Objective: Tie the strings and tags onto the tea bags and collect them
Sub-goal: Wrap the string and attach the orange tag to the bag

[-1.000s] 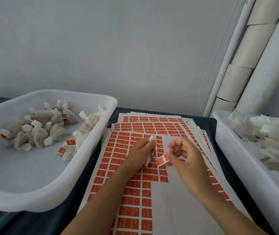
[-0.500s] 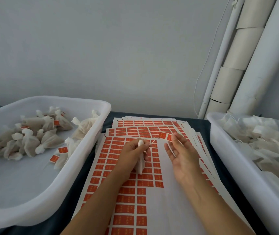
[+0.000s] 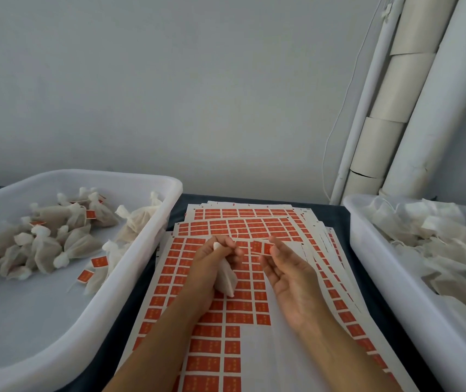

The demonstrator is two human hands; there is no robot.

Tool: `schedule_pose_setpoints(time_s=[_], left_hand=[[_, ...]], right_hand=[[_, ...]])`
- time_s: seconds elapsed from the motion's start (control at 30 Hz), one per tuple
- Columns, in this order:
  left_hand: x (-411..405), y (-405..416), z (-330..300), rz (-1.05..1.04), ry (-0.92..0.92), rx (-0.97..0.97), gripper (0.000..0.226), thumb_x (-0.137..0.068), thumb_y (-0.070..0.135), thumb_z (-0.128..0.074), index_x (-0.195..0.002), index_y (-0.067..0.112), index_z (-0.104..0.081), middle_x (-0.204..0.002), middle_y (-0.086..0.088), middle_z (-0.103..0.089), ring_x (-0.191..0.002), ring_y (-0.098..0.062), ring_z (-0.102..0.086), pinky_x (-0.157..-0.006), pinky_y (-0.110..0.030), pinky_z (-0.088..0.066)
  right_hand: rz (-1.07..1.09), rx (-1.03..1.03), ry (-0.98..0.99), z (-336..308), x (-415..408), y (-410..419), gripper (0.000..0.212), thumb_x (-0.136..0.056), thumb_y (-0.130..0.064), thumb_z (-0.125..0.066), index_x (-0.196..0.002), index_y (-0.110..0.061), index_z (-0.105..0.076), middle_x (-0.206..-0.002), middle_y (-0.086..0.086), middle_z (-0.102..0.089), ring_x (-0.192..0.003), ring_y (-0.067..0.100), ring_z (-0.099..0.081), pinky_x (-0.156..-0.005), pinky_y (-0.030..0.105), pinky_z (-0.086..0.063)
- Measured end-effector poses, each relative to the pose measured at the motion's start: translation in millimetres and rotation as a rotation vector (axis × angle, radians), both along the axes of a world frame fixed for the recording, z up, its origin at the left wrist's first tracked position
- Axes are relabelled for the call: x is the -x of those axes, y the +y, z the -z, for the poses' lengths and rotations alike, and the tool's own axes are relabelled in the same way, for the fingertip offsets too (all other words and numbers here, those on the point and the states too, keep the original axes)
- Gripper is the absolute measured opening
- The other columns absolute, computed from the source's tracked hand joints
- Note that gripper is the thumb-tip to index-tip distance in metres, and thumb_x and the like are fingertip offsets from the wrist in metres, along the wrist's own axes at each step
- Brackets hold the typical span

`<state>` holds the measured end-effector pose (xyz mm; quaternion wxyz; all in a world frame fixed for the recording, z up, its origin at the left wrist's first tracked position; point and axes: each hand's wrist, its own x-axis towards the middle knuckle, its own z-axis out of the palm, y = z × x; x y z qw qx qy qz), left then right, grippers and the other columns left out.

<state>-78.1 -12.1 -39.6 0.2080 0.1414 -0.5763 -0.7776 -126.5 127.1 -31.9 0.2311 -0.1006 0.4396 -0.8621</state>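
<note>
My left hand (image 3: 212, 264) grips a white tea bag (image 3: 227, 278) by its gathered neck, and the bag's body hangs below my fingers. A thin string (image 3: 236, 236) rises from that hand. My right hand (image 3: 291, 281) is palm up with relaxed fingers, its fingertips beside a loose orange tag (image 3: 260, 247). I cannot tell whether the fingers hold the tag. Both hands hover over a stack of orange tag sheets (image 3: 226, 335). Several tied, tagged tea bags (image 3: 56, 239) lie in the white left tray (image 3: 13, 306).
A white tray (image 3: 396, 292) on the right holds several untied white tea bags (image 3: 438, 241). Paper rolls (image 3: 382, 137) and a white pipe lean in the back right corner. A dark cloth covers the table between the trays.
My right hand let go of its pinch on the tag and turned palm up with the fingers spread. The left hand kept its hold on the tea bag. The camera tilted upward.
</note>
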Motion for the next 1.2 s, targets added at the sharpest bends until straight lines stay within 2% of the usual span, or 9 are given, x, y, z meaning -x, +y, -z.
schedule_pose_setpoints(time_s=[0.17,0.27,0.37,0.53,0.63,0.8,0.97,1.1,1.2], left_hand=[[-2,0,2,0.055,0.019,0.049,0.027,-0.095,0.016,-0.042,-0.090,0.012,-0.068,-0.089,-0.002,-0.072,-0.083,-0.017,-0.067,-0.071,-0.025,-0.053],[-4,-1,3,0.128,0.064,0.002,0.036,-0.098,0.023,-0.034,-0.100,0.011,-0.068,-0.102,-0.005,-0.072,-0.095,-0.021,-0.068,-0.070,-0.024,-0.055],[-5,-1,1,0.152,0.067,0.053,0.029,-0.098,0.020,-0.043,-0.103,0.016,-0.071,-0.108,-0.002,-0.071,-0.098,-0.017,-0.068,-0.069,-0.021,-0.054],[-5,6,-1,0.147,0.025,0.216,0.020,-0.084,0.020,-0.062,-0.090,0.033,-0.076,-0.103,0.012,-0.072,-0.096,-0.009,-0.067,-0.071,-0.020,-0.055],[-5,8,-1,0.161,0.028,0.268,0.022,-0.086,0.012,-0.063,-0.091,0.030,-0.075,-0.100,0.014,-0.072,-0.094,-0.006,-0.067,-0.068,-0.015,-0.053],[-5,12,-2,0.174,0.017,0.376,0.032,-0.087,0.005,-0.062,-0.092,0.035,-0.072,-0.098,0.025,-0.070,-0.094,0.005,-0.064,-0.064,-0.007,-0.049],[-5,14,0,0.157,0.002,0.368,0.044,-0.083,0.006,-0.067,-0.077,0.050,-0.070,-0.090,0.033,-0.067,-0.088,0.006,-0.065,-0.060,-0.010,-0.050],[-4,15,0,0.149,0.002,0.411,0.039,-0.082,0.008,-0.068,-0.093,0.046,-0.069,-0.108,0.023,-0.066,-0.099,-0.004,-0.064,-0.069,-0.015,-0.054],[-5,16,0,0.161,0.010,0.433,0.040,-0.082,0.007,-0.068,-0.100,0.044,-0.067,-0.112,0.027,-0.063,-0.104,0.001,-0.058,-0.072,-0.011,-0.051]], right_hand=[[0.032,-0.010,-0.010,2,2,1,0.028,-0.074,-0.020,-0.068,-0.102,-0.014,-0.067,-0.101,0.007,-0.072,-0.091,0.025,-0.069,-0.065,0.030,-0.057],[0.057,-0.044,0.003,4,5,4,0.022,-0.081,-0.022,-0.065,-0.102,-0.017,-0.067,-0.101,0.006,-0.072,-0.092,0.024,-0.069,-0.074,0.034,-0.056],[0.086,-0.046,0.010,3,8,6,0.021,-0.083,-0.024,-0.064,-0.103,-0.020,-0.067,-0.103,0.004,-0.072,-0.094,0.022,-0.069,-0.084,0.037,-0.053],[0.096,0.015,0.003,-1,13,11,0.026,-0.078,-0.029,-0.065,-0.104,-0.023,-0.064,-0.103,0.002,-0.071,-0.095,0.020,-0.068,-0.081,0.035,-0.052],[0.110,0.029,0.017,-2,14,13,0.027,-0.077,-0.030,-0.066,-0.102,-0.023,-0.065,-0.102,0.002,-0.072,-0.095,0.019,-0.068,-0.081,0.035,-0.051],[0.156,-0.078,0.135,0,13,11,0.027,-0.073,-0.035,-0.065,-0.097,-0.025,-0.066,-0.099,-0.006,-0.072,-0.093,0.011,-0.068,-0.072,0.025,-0.051],[0.225,-0.236,0.344,2,11,10,0.020,-0.074,-0.032,-0.067,-0.092,-0.023,-0.067,-0.091,-0.010,-0.071,-0.088,0.013,-0.067,-0.070,0.023,-0.054],[0.323,-0.390,0.511,5,9,6,0.008,-0.081,-0.022,-0.068,-0.089,-0.023,-0.066,-0.081,-0.013,-0.070,-0.077,0.011,-0.067,-0.063,0.016,-0.053],[0.375,-0.426,0.537,7,8,4,0.007,-0.081,-0.021,-0.069,-0.086,-0.024,-0.065,-0.080,-0.012,-0.069,-0.076,0.009,-0.067,-0.061,0.014,-0.052]])
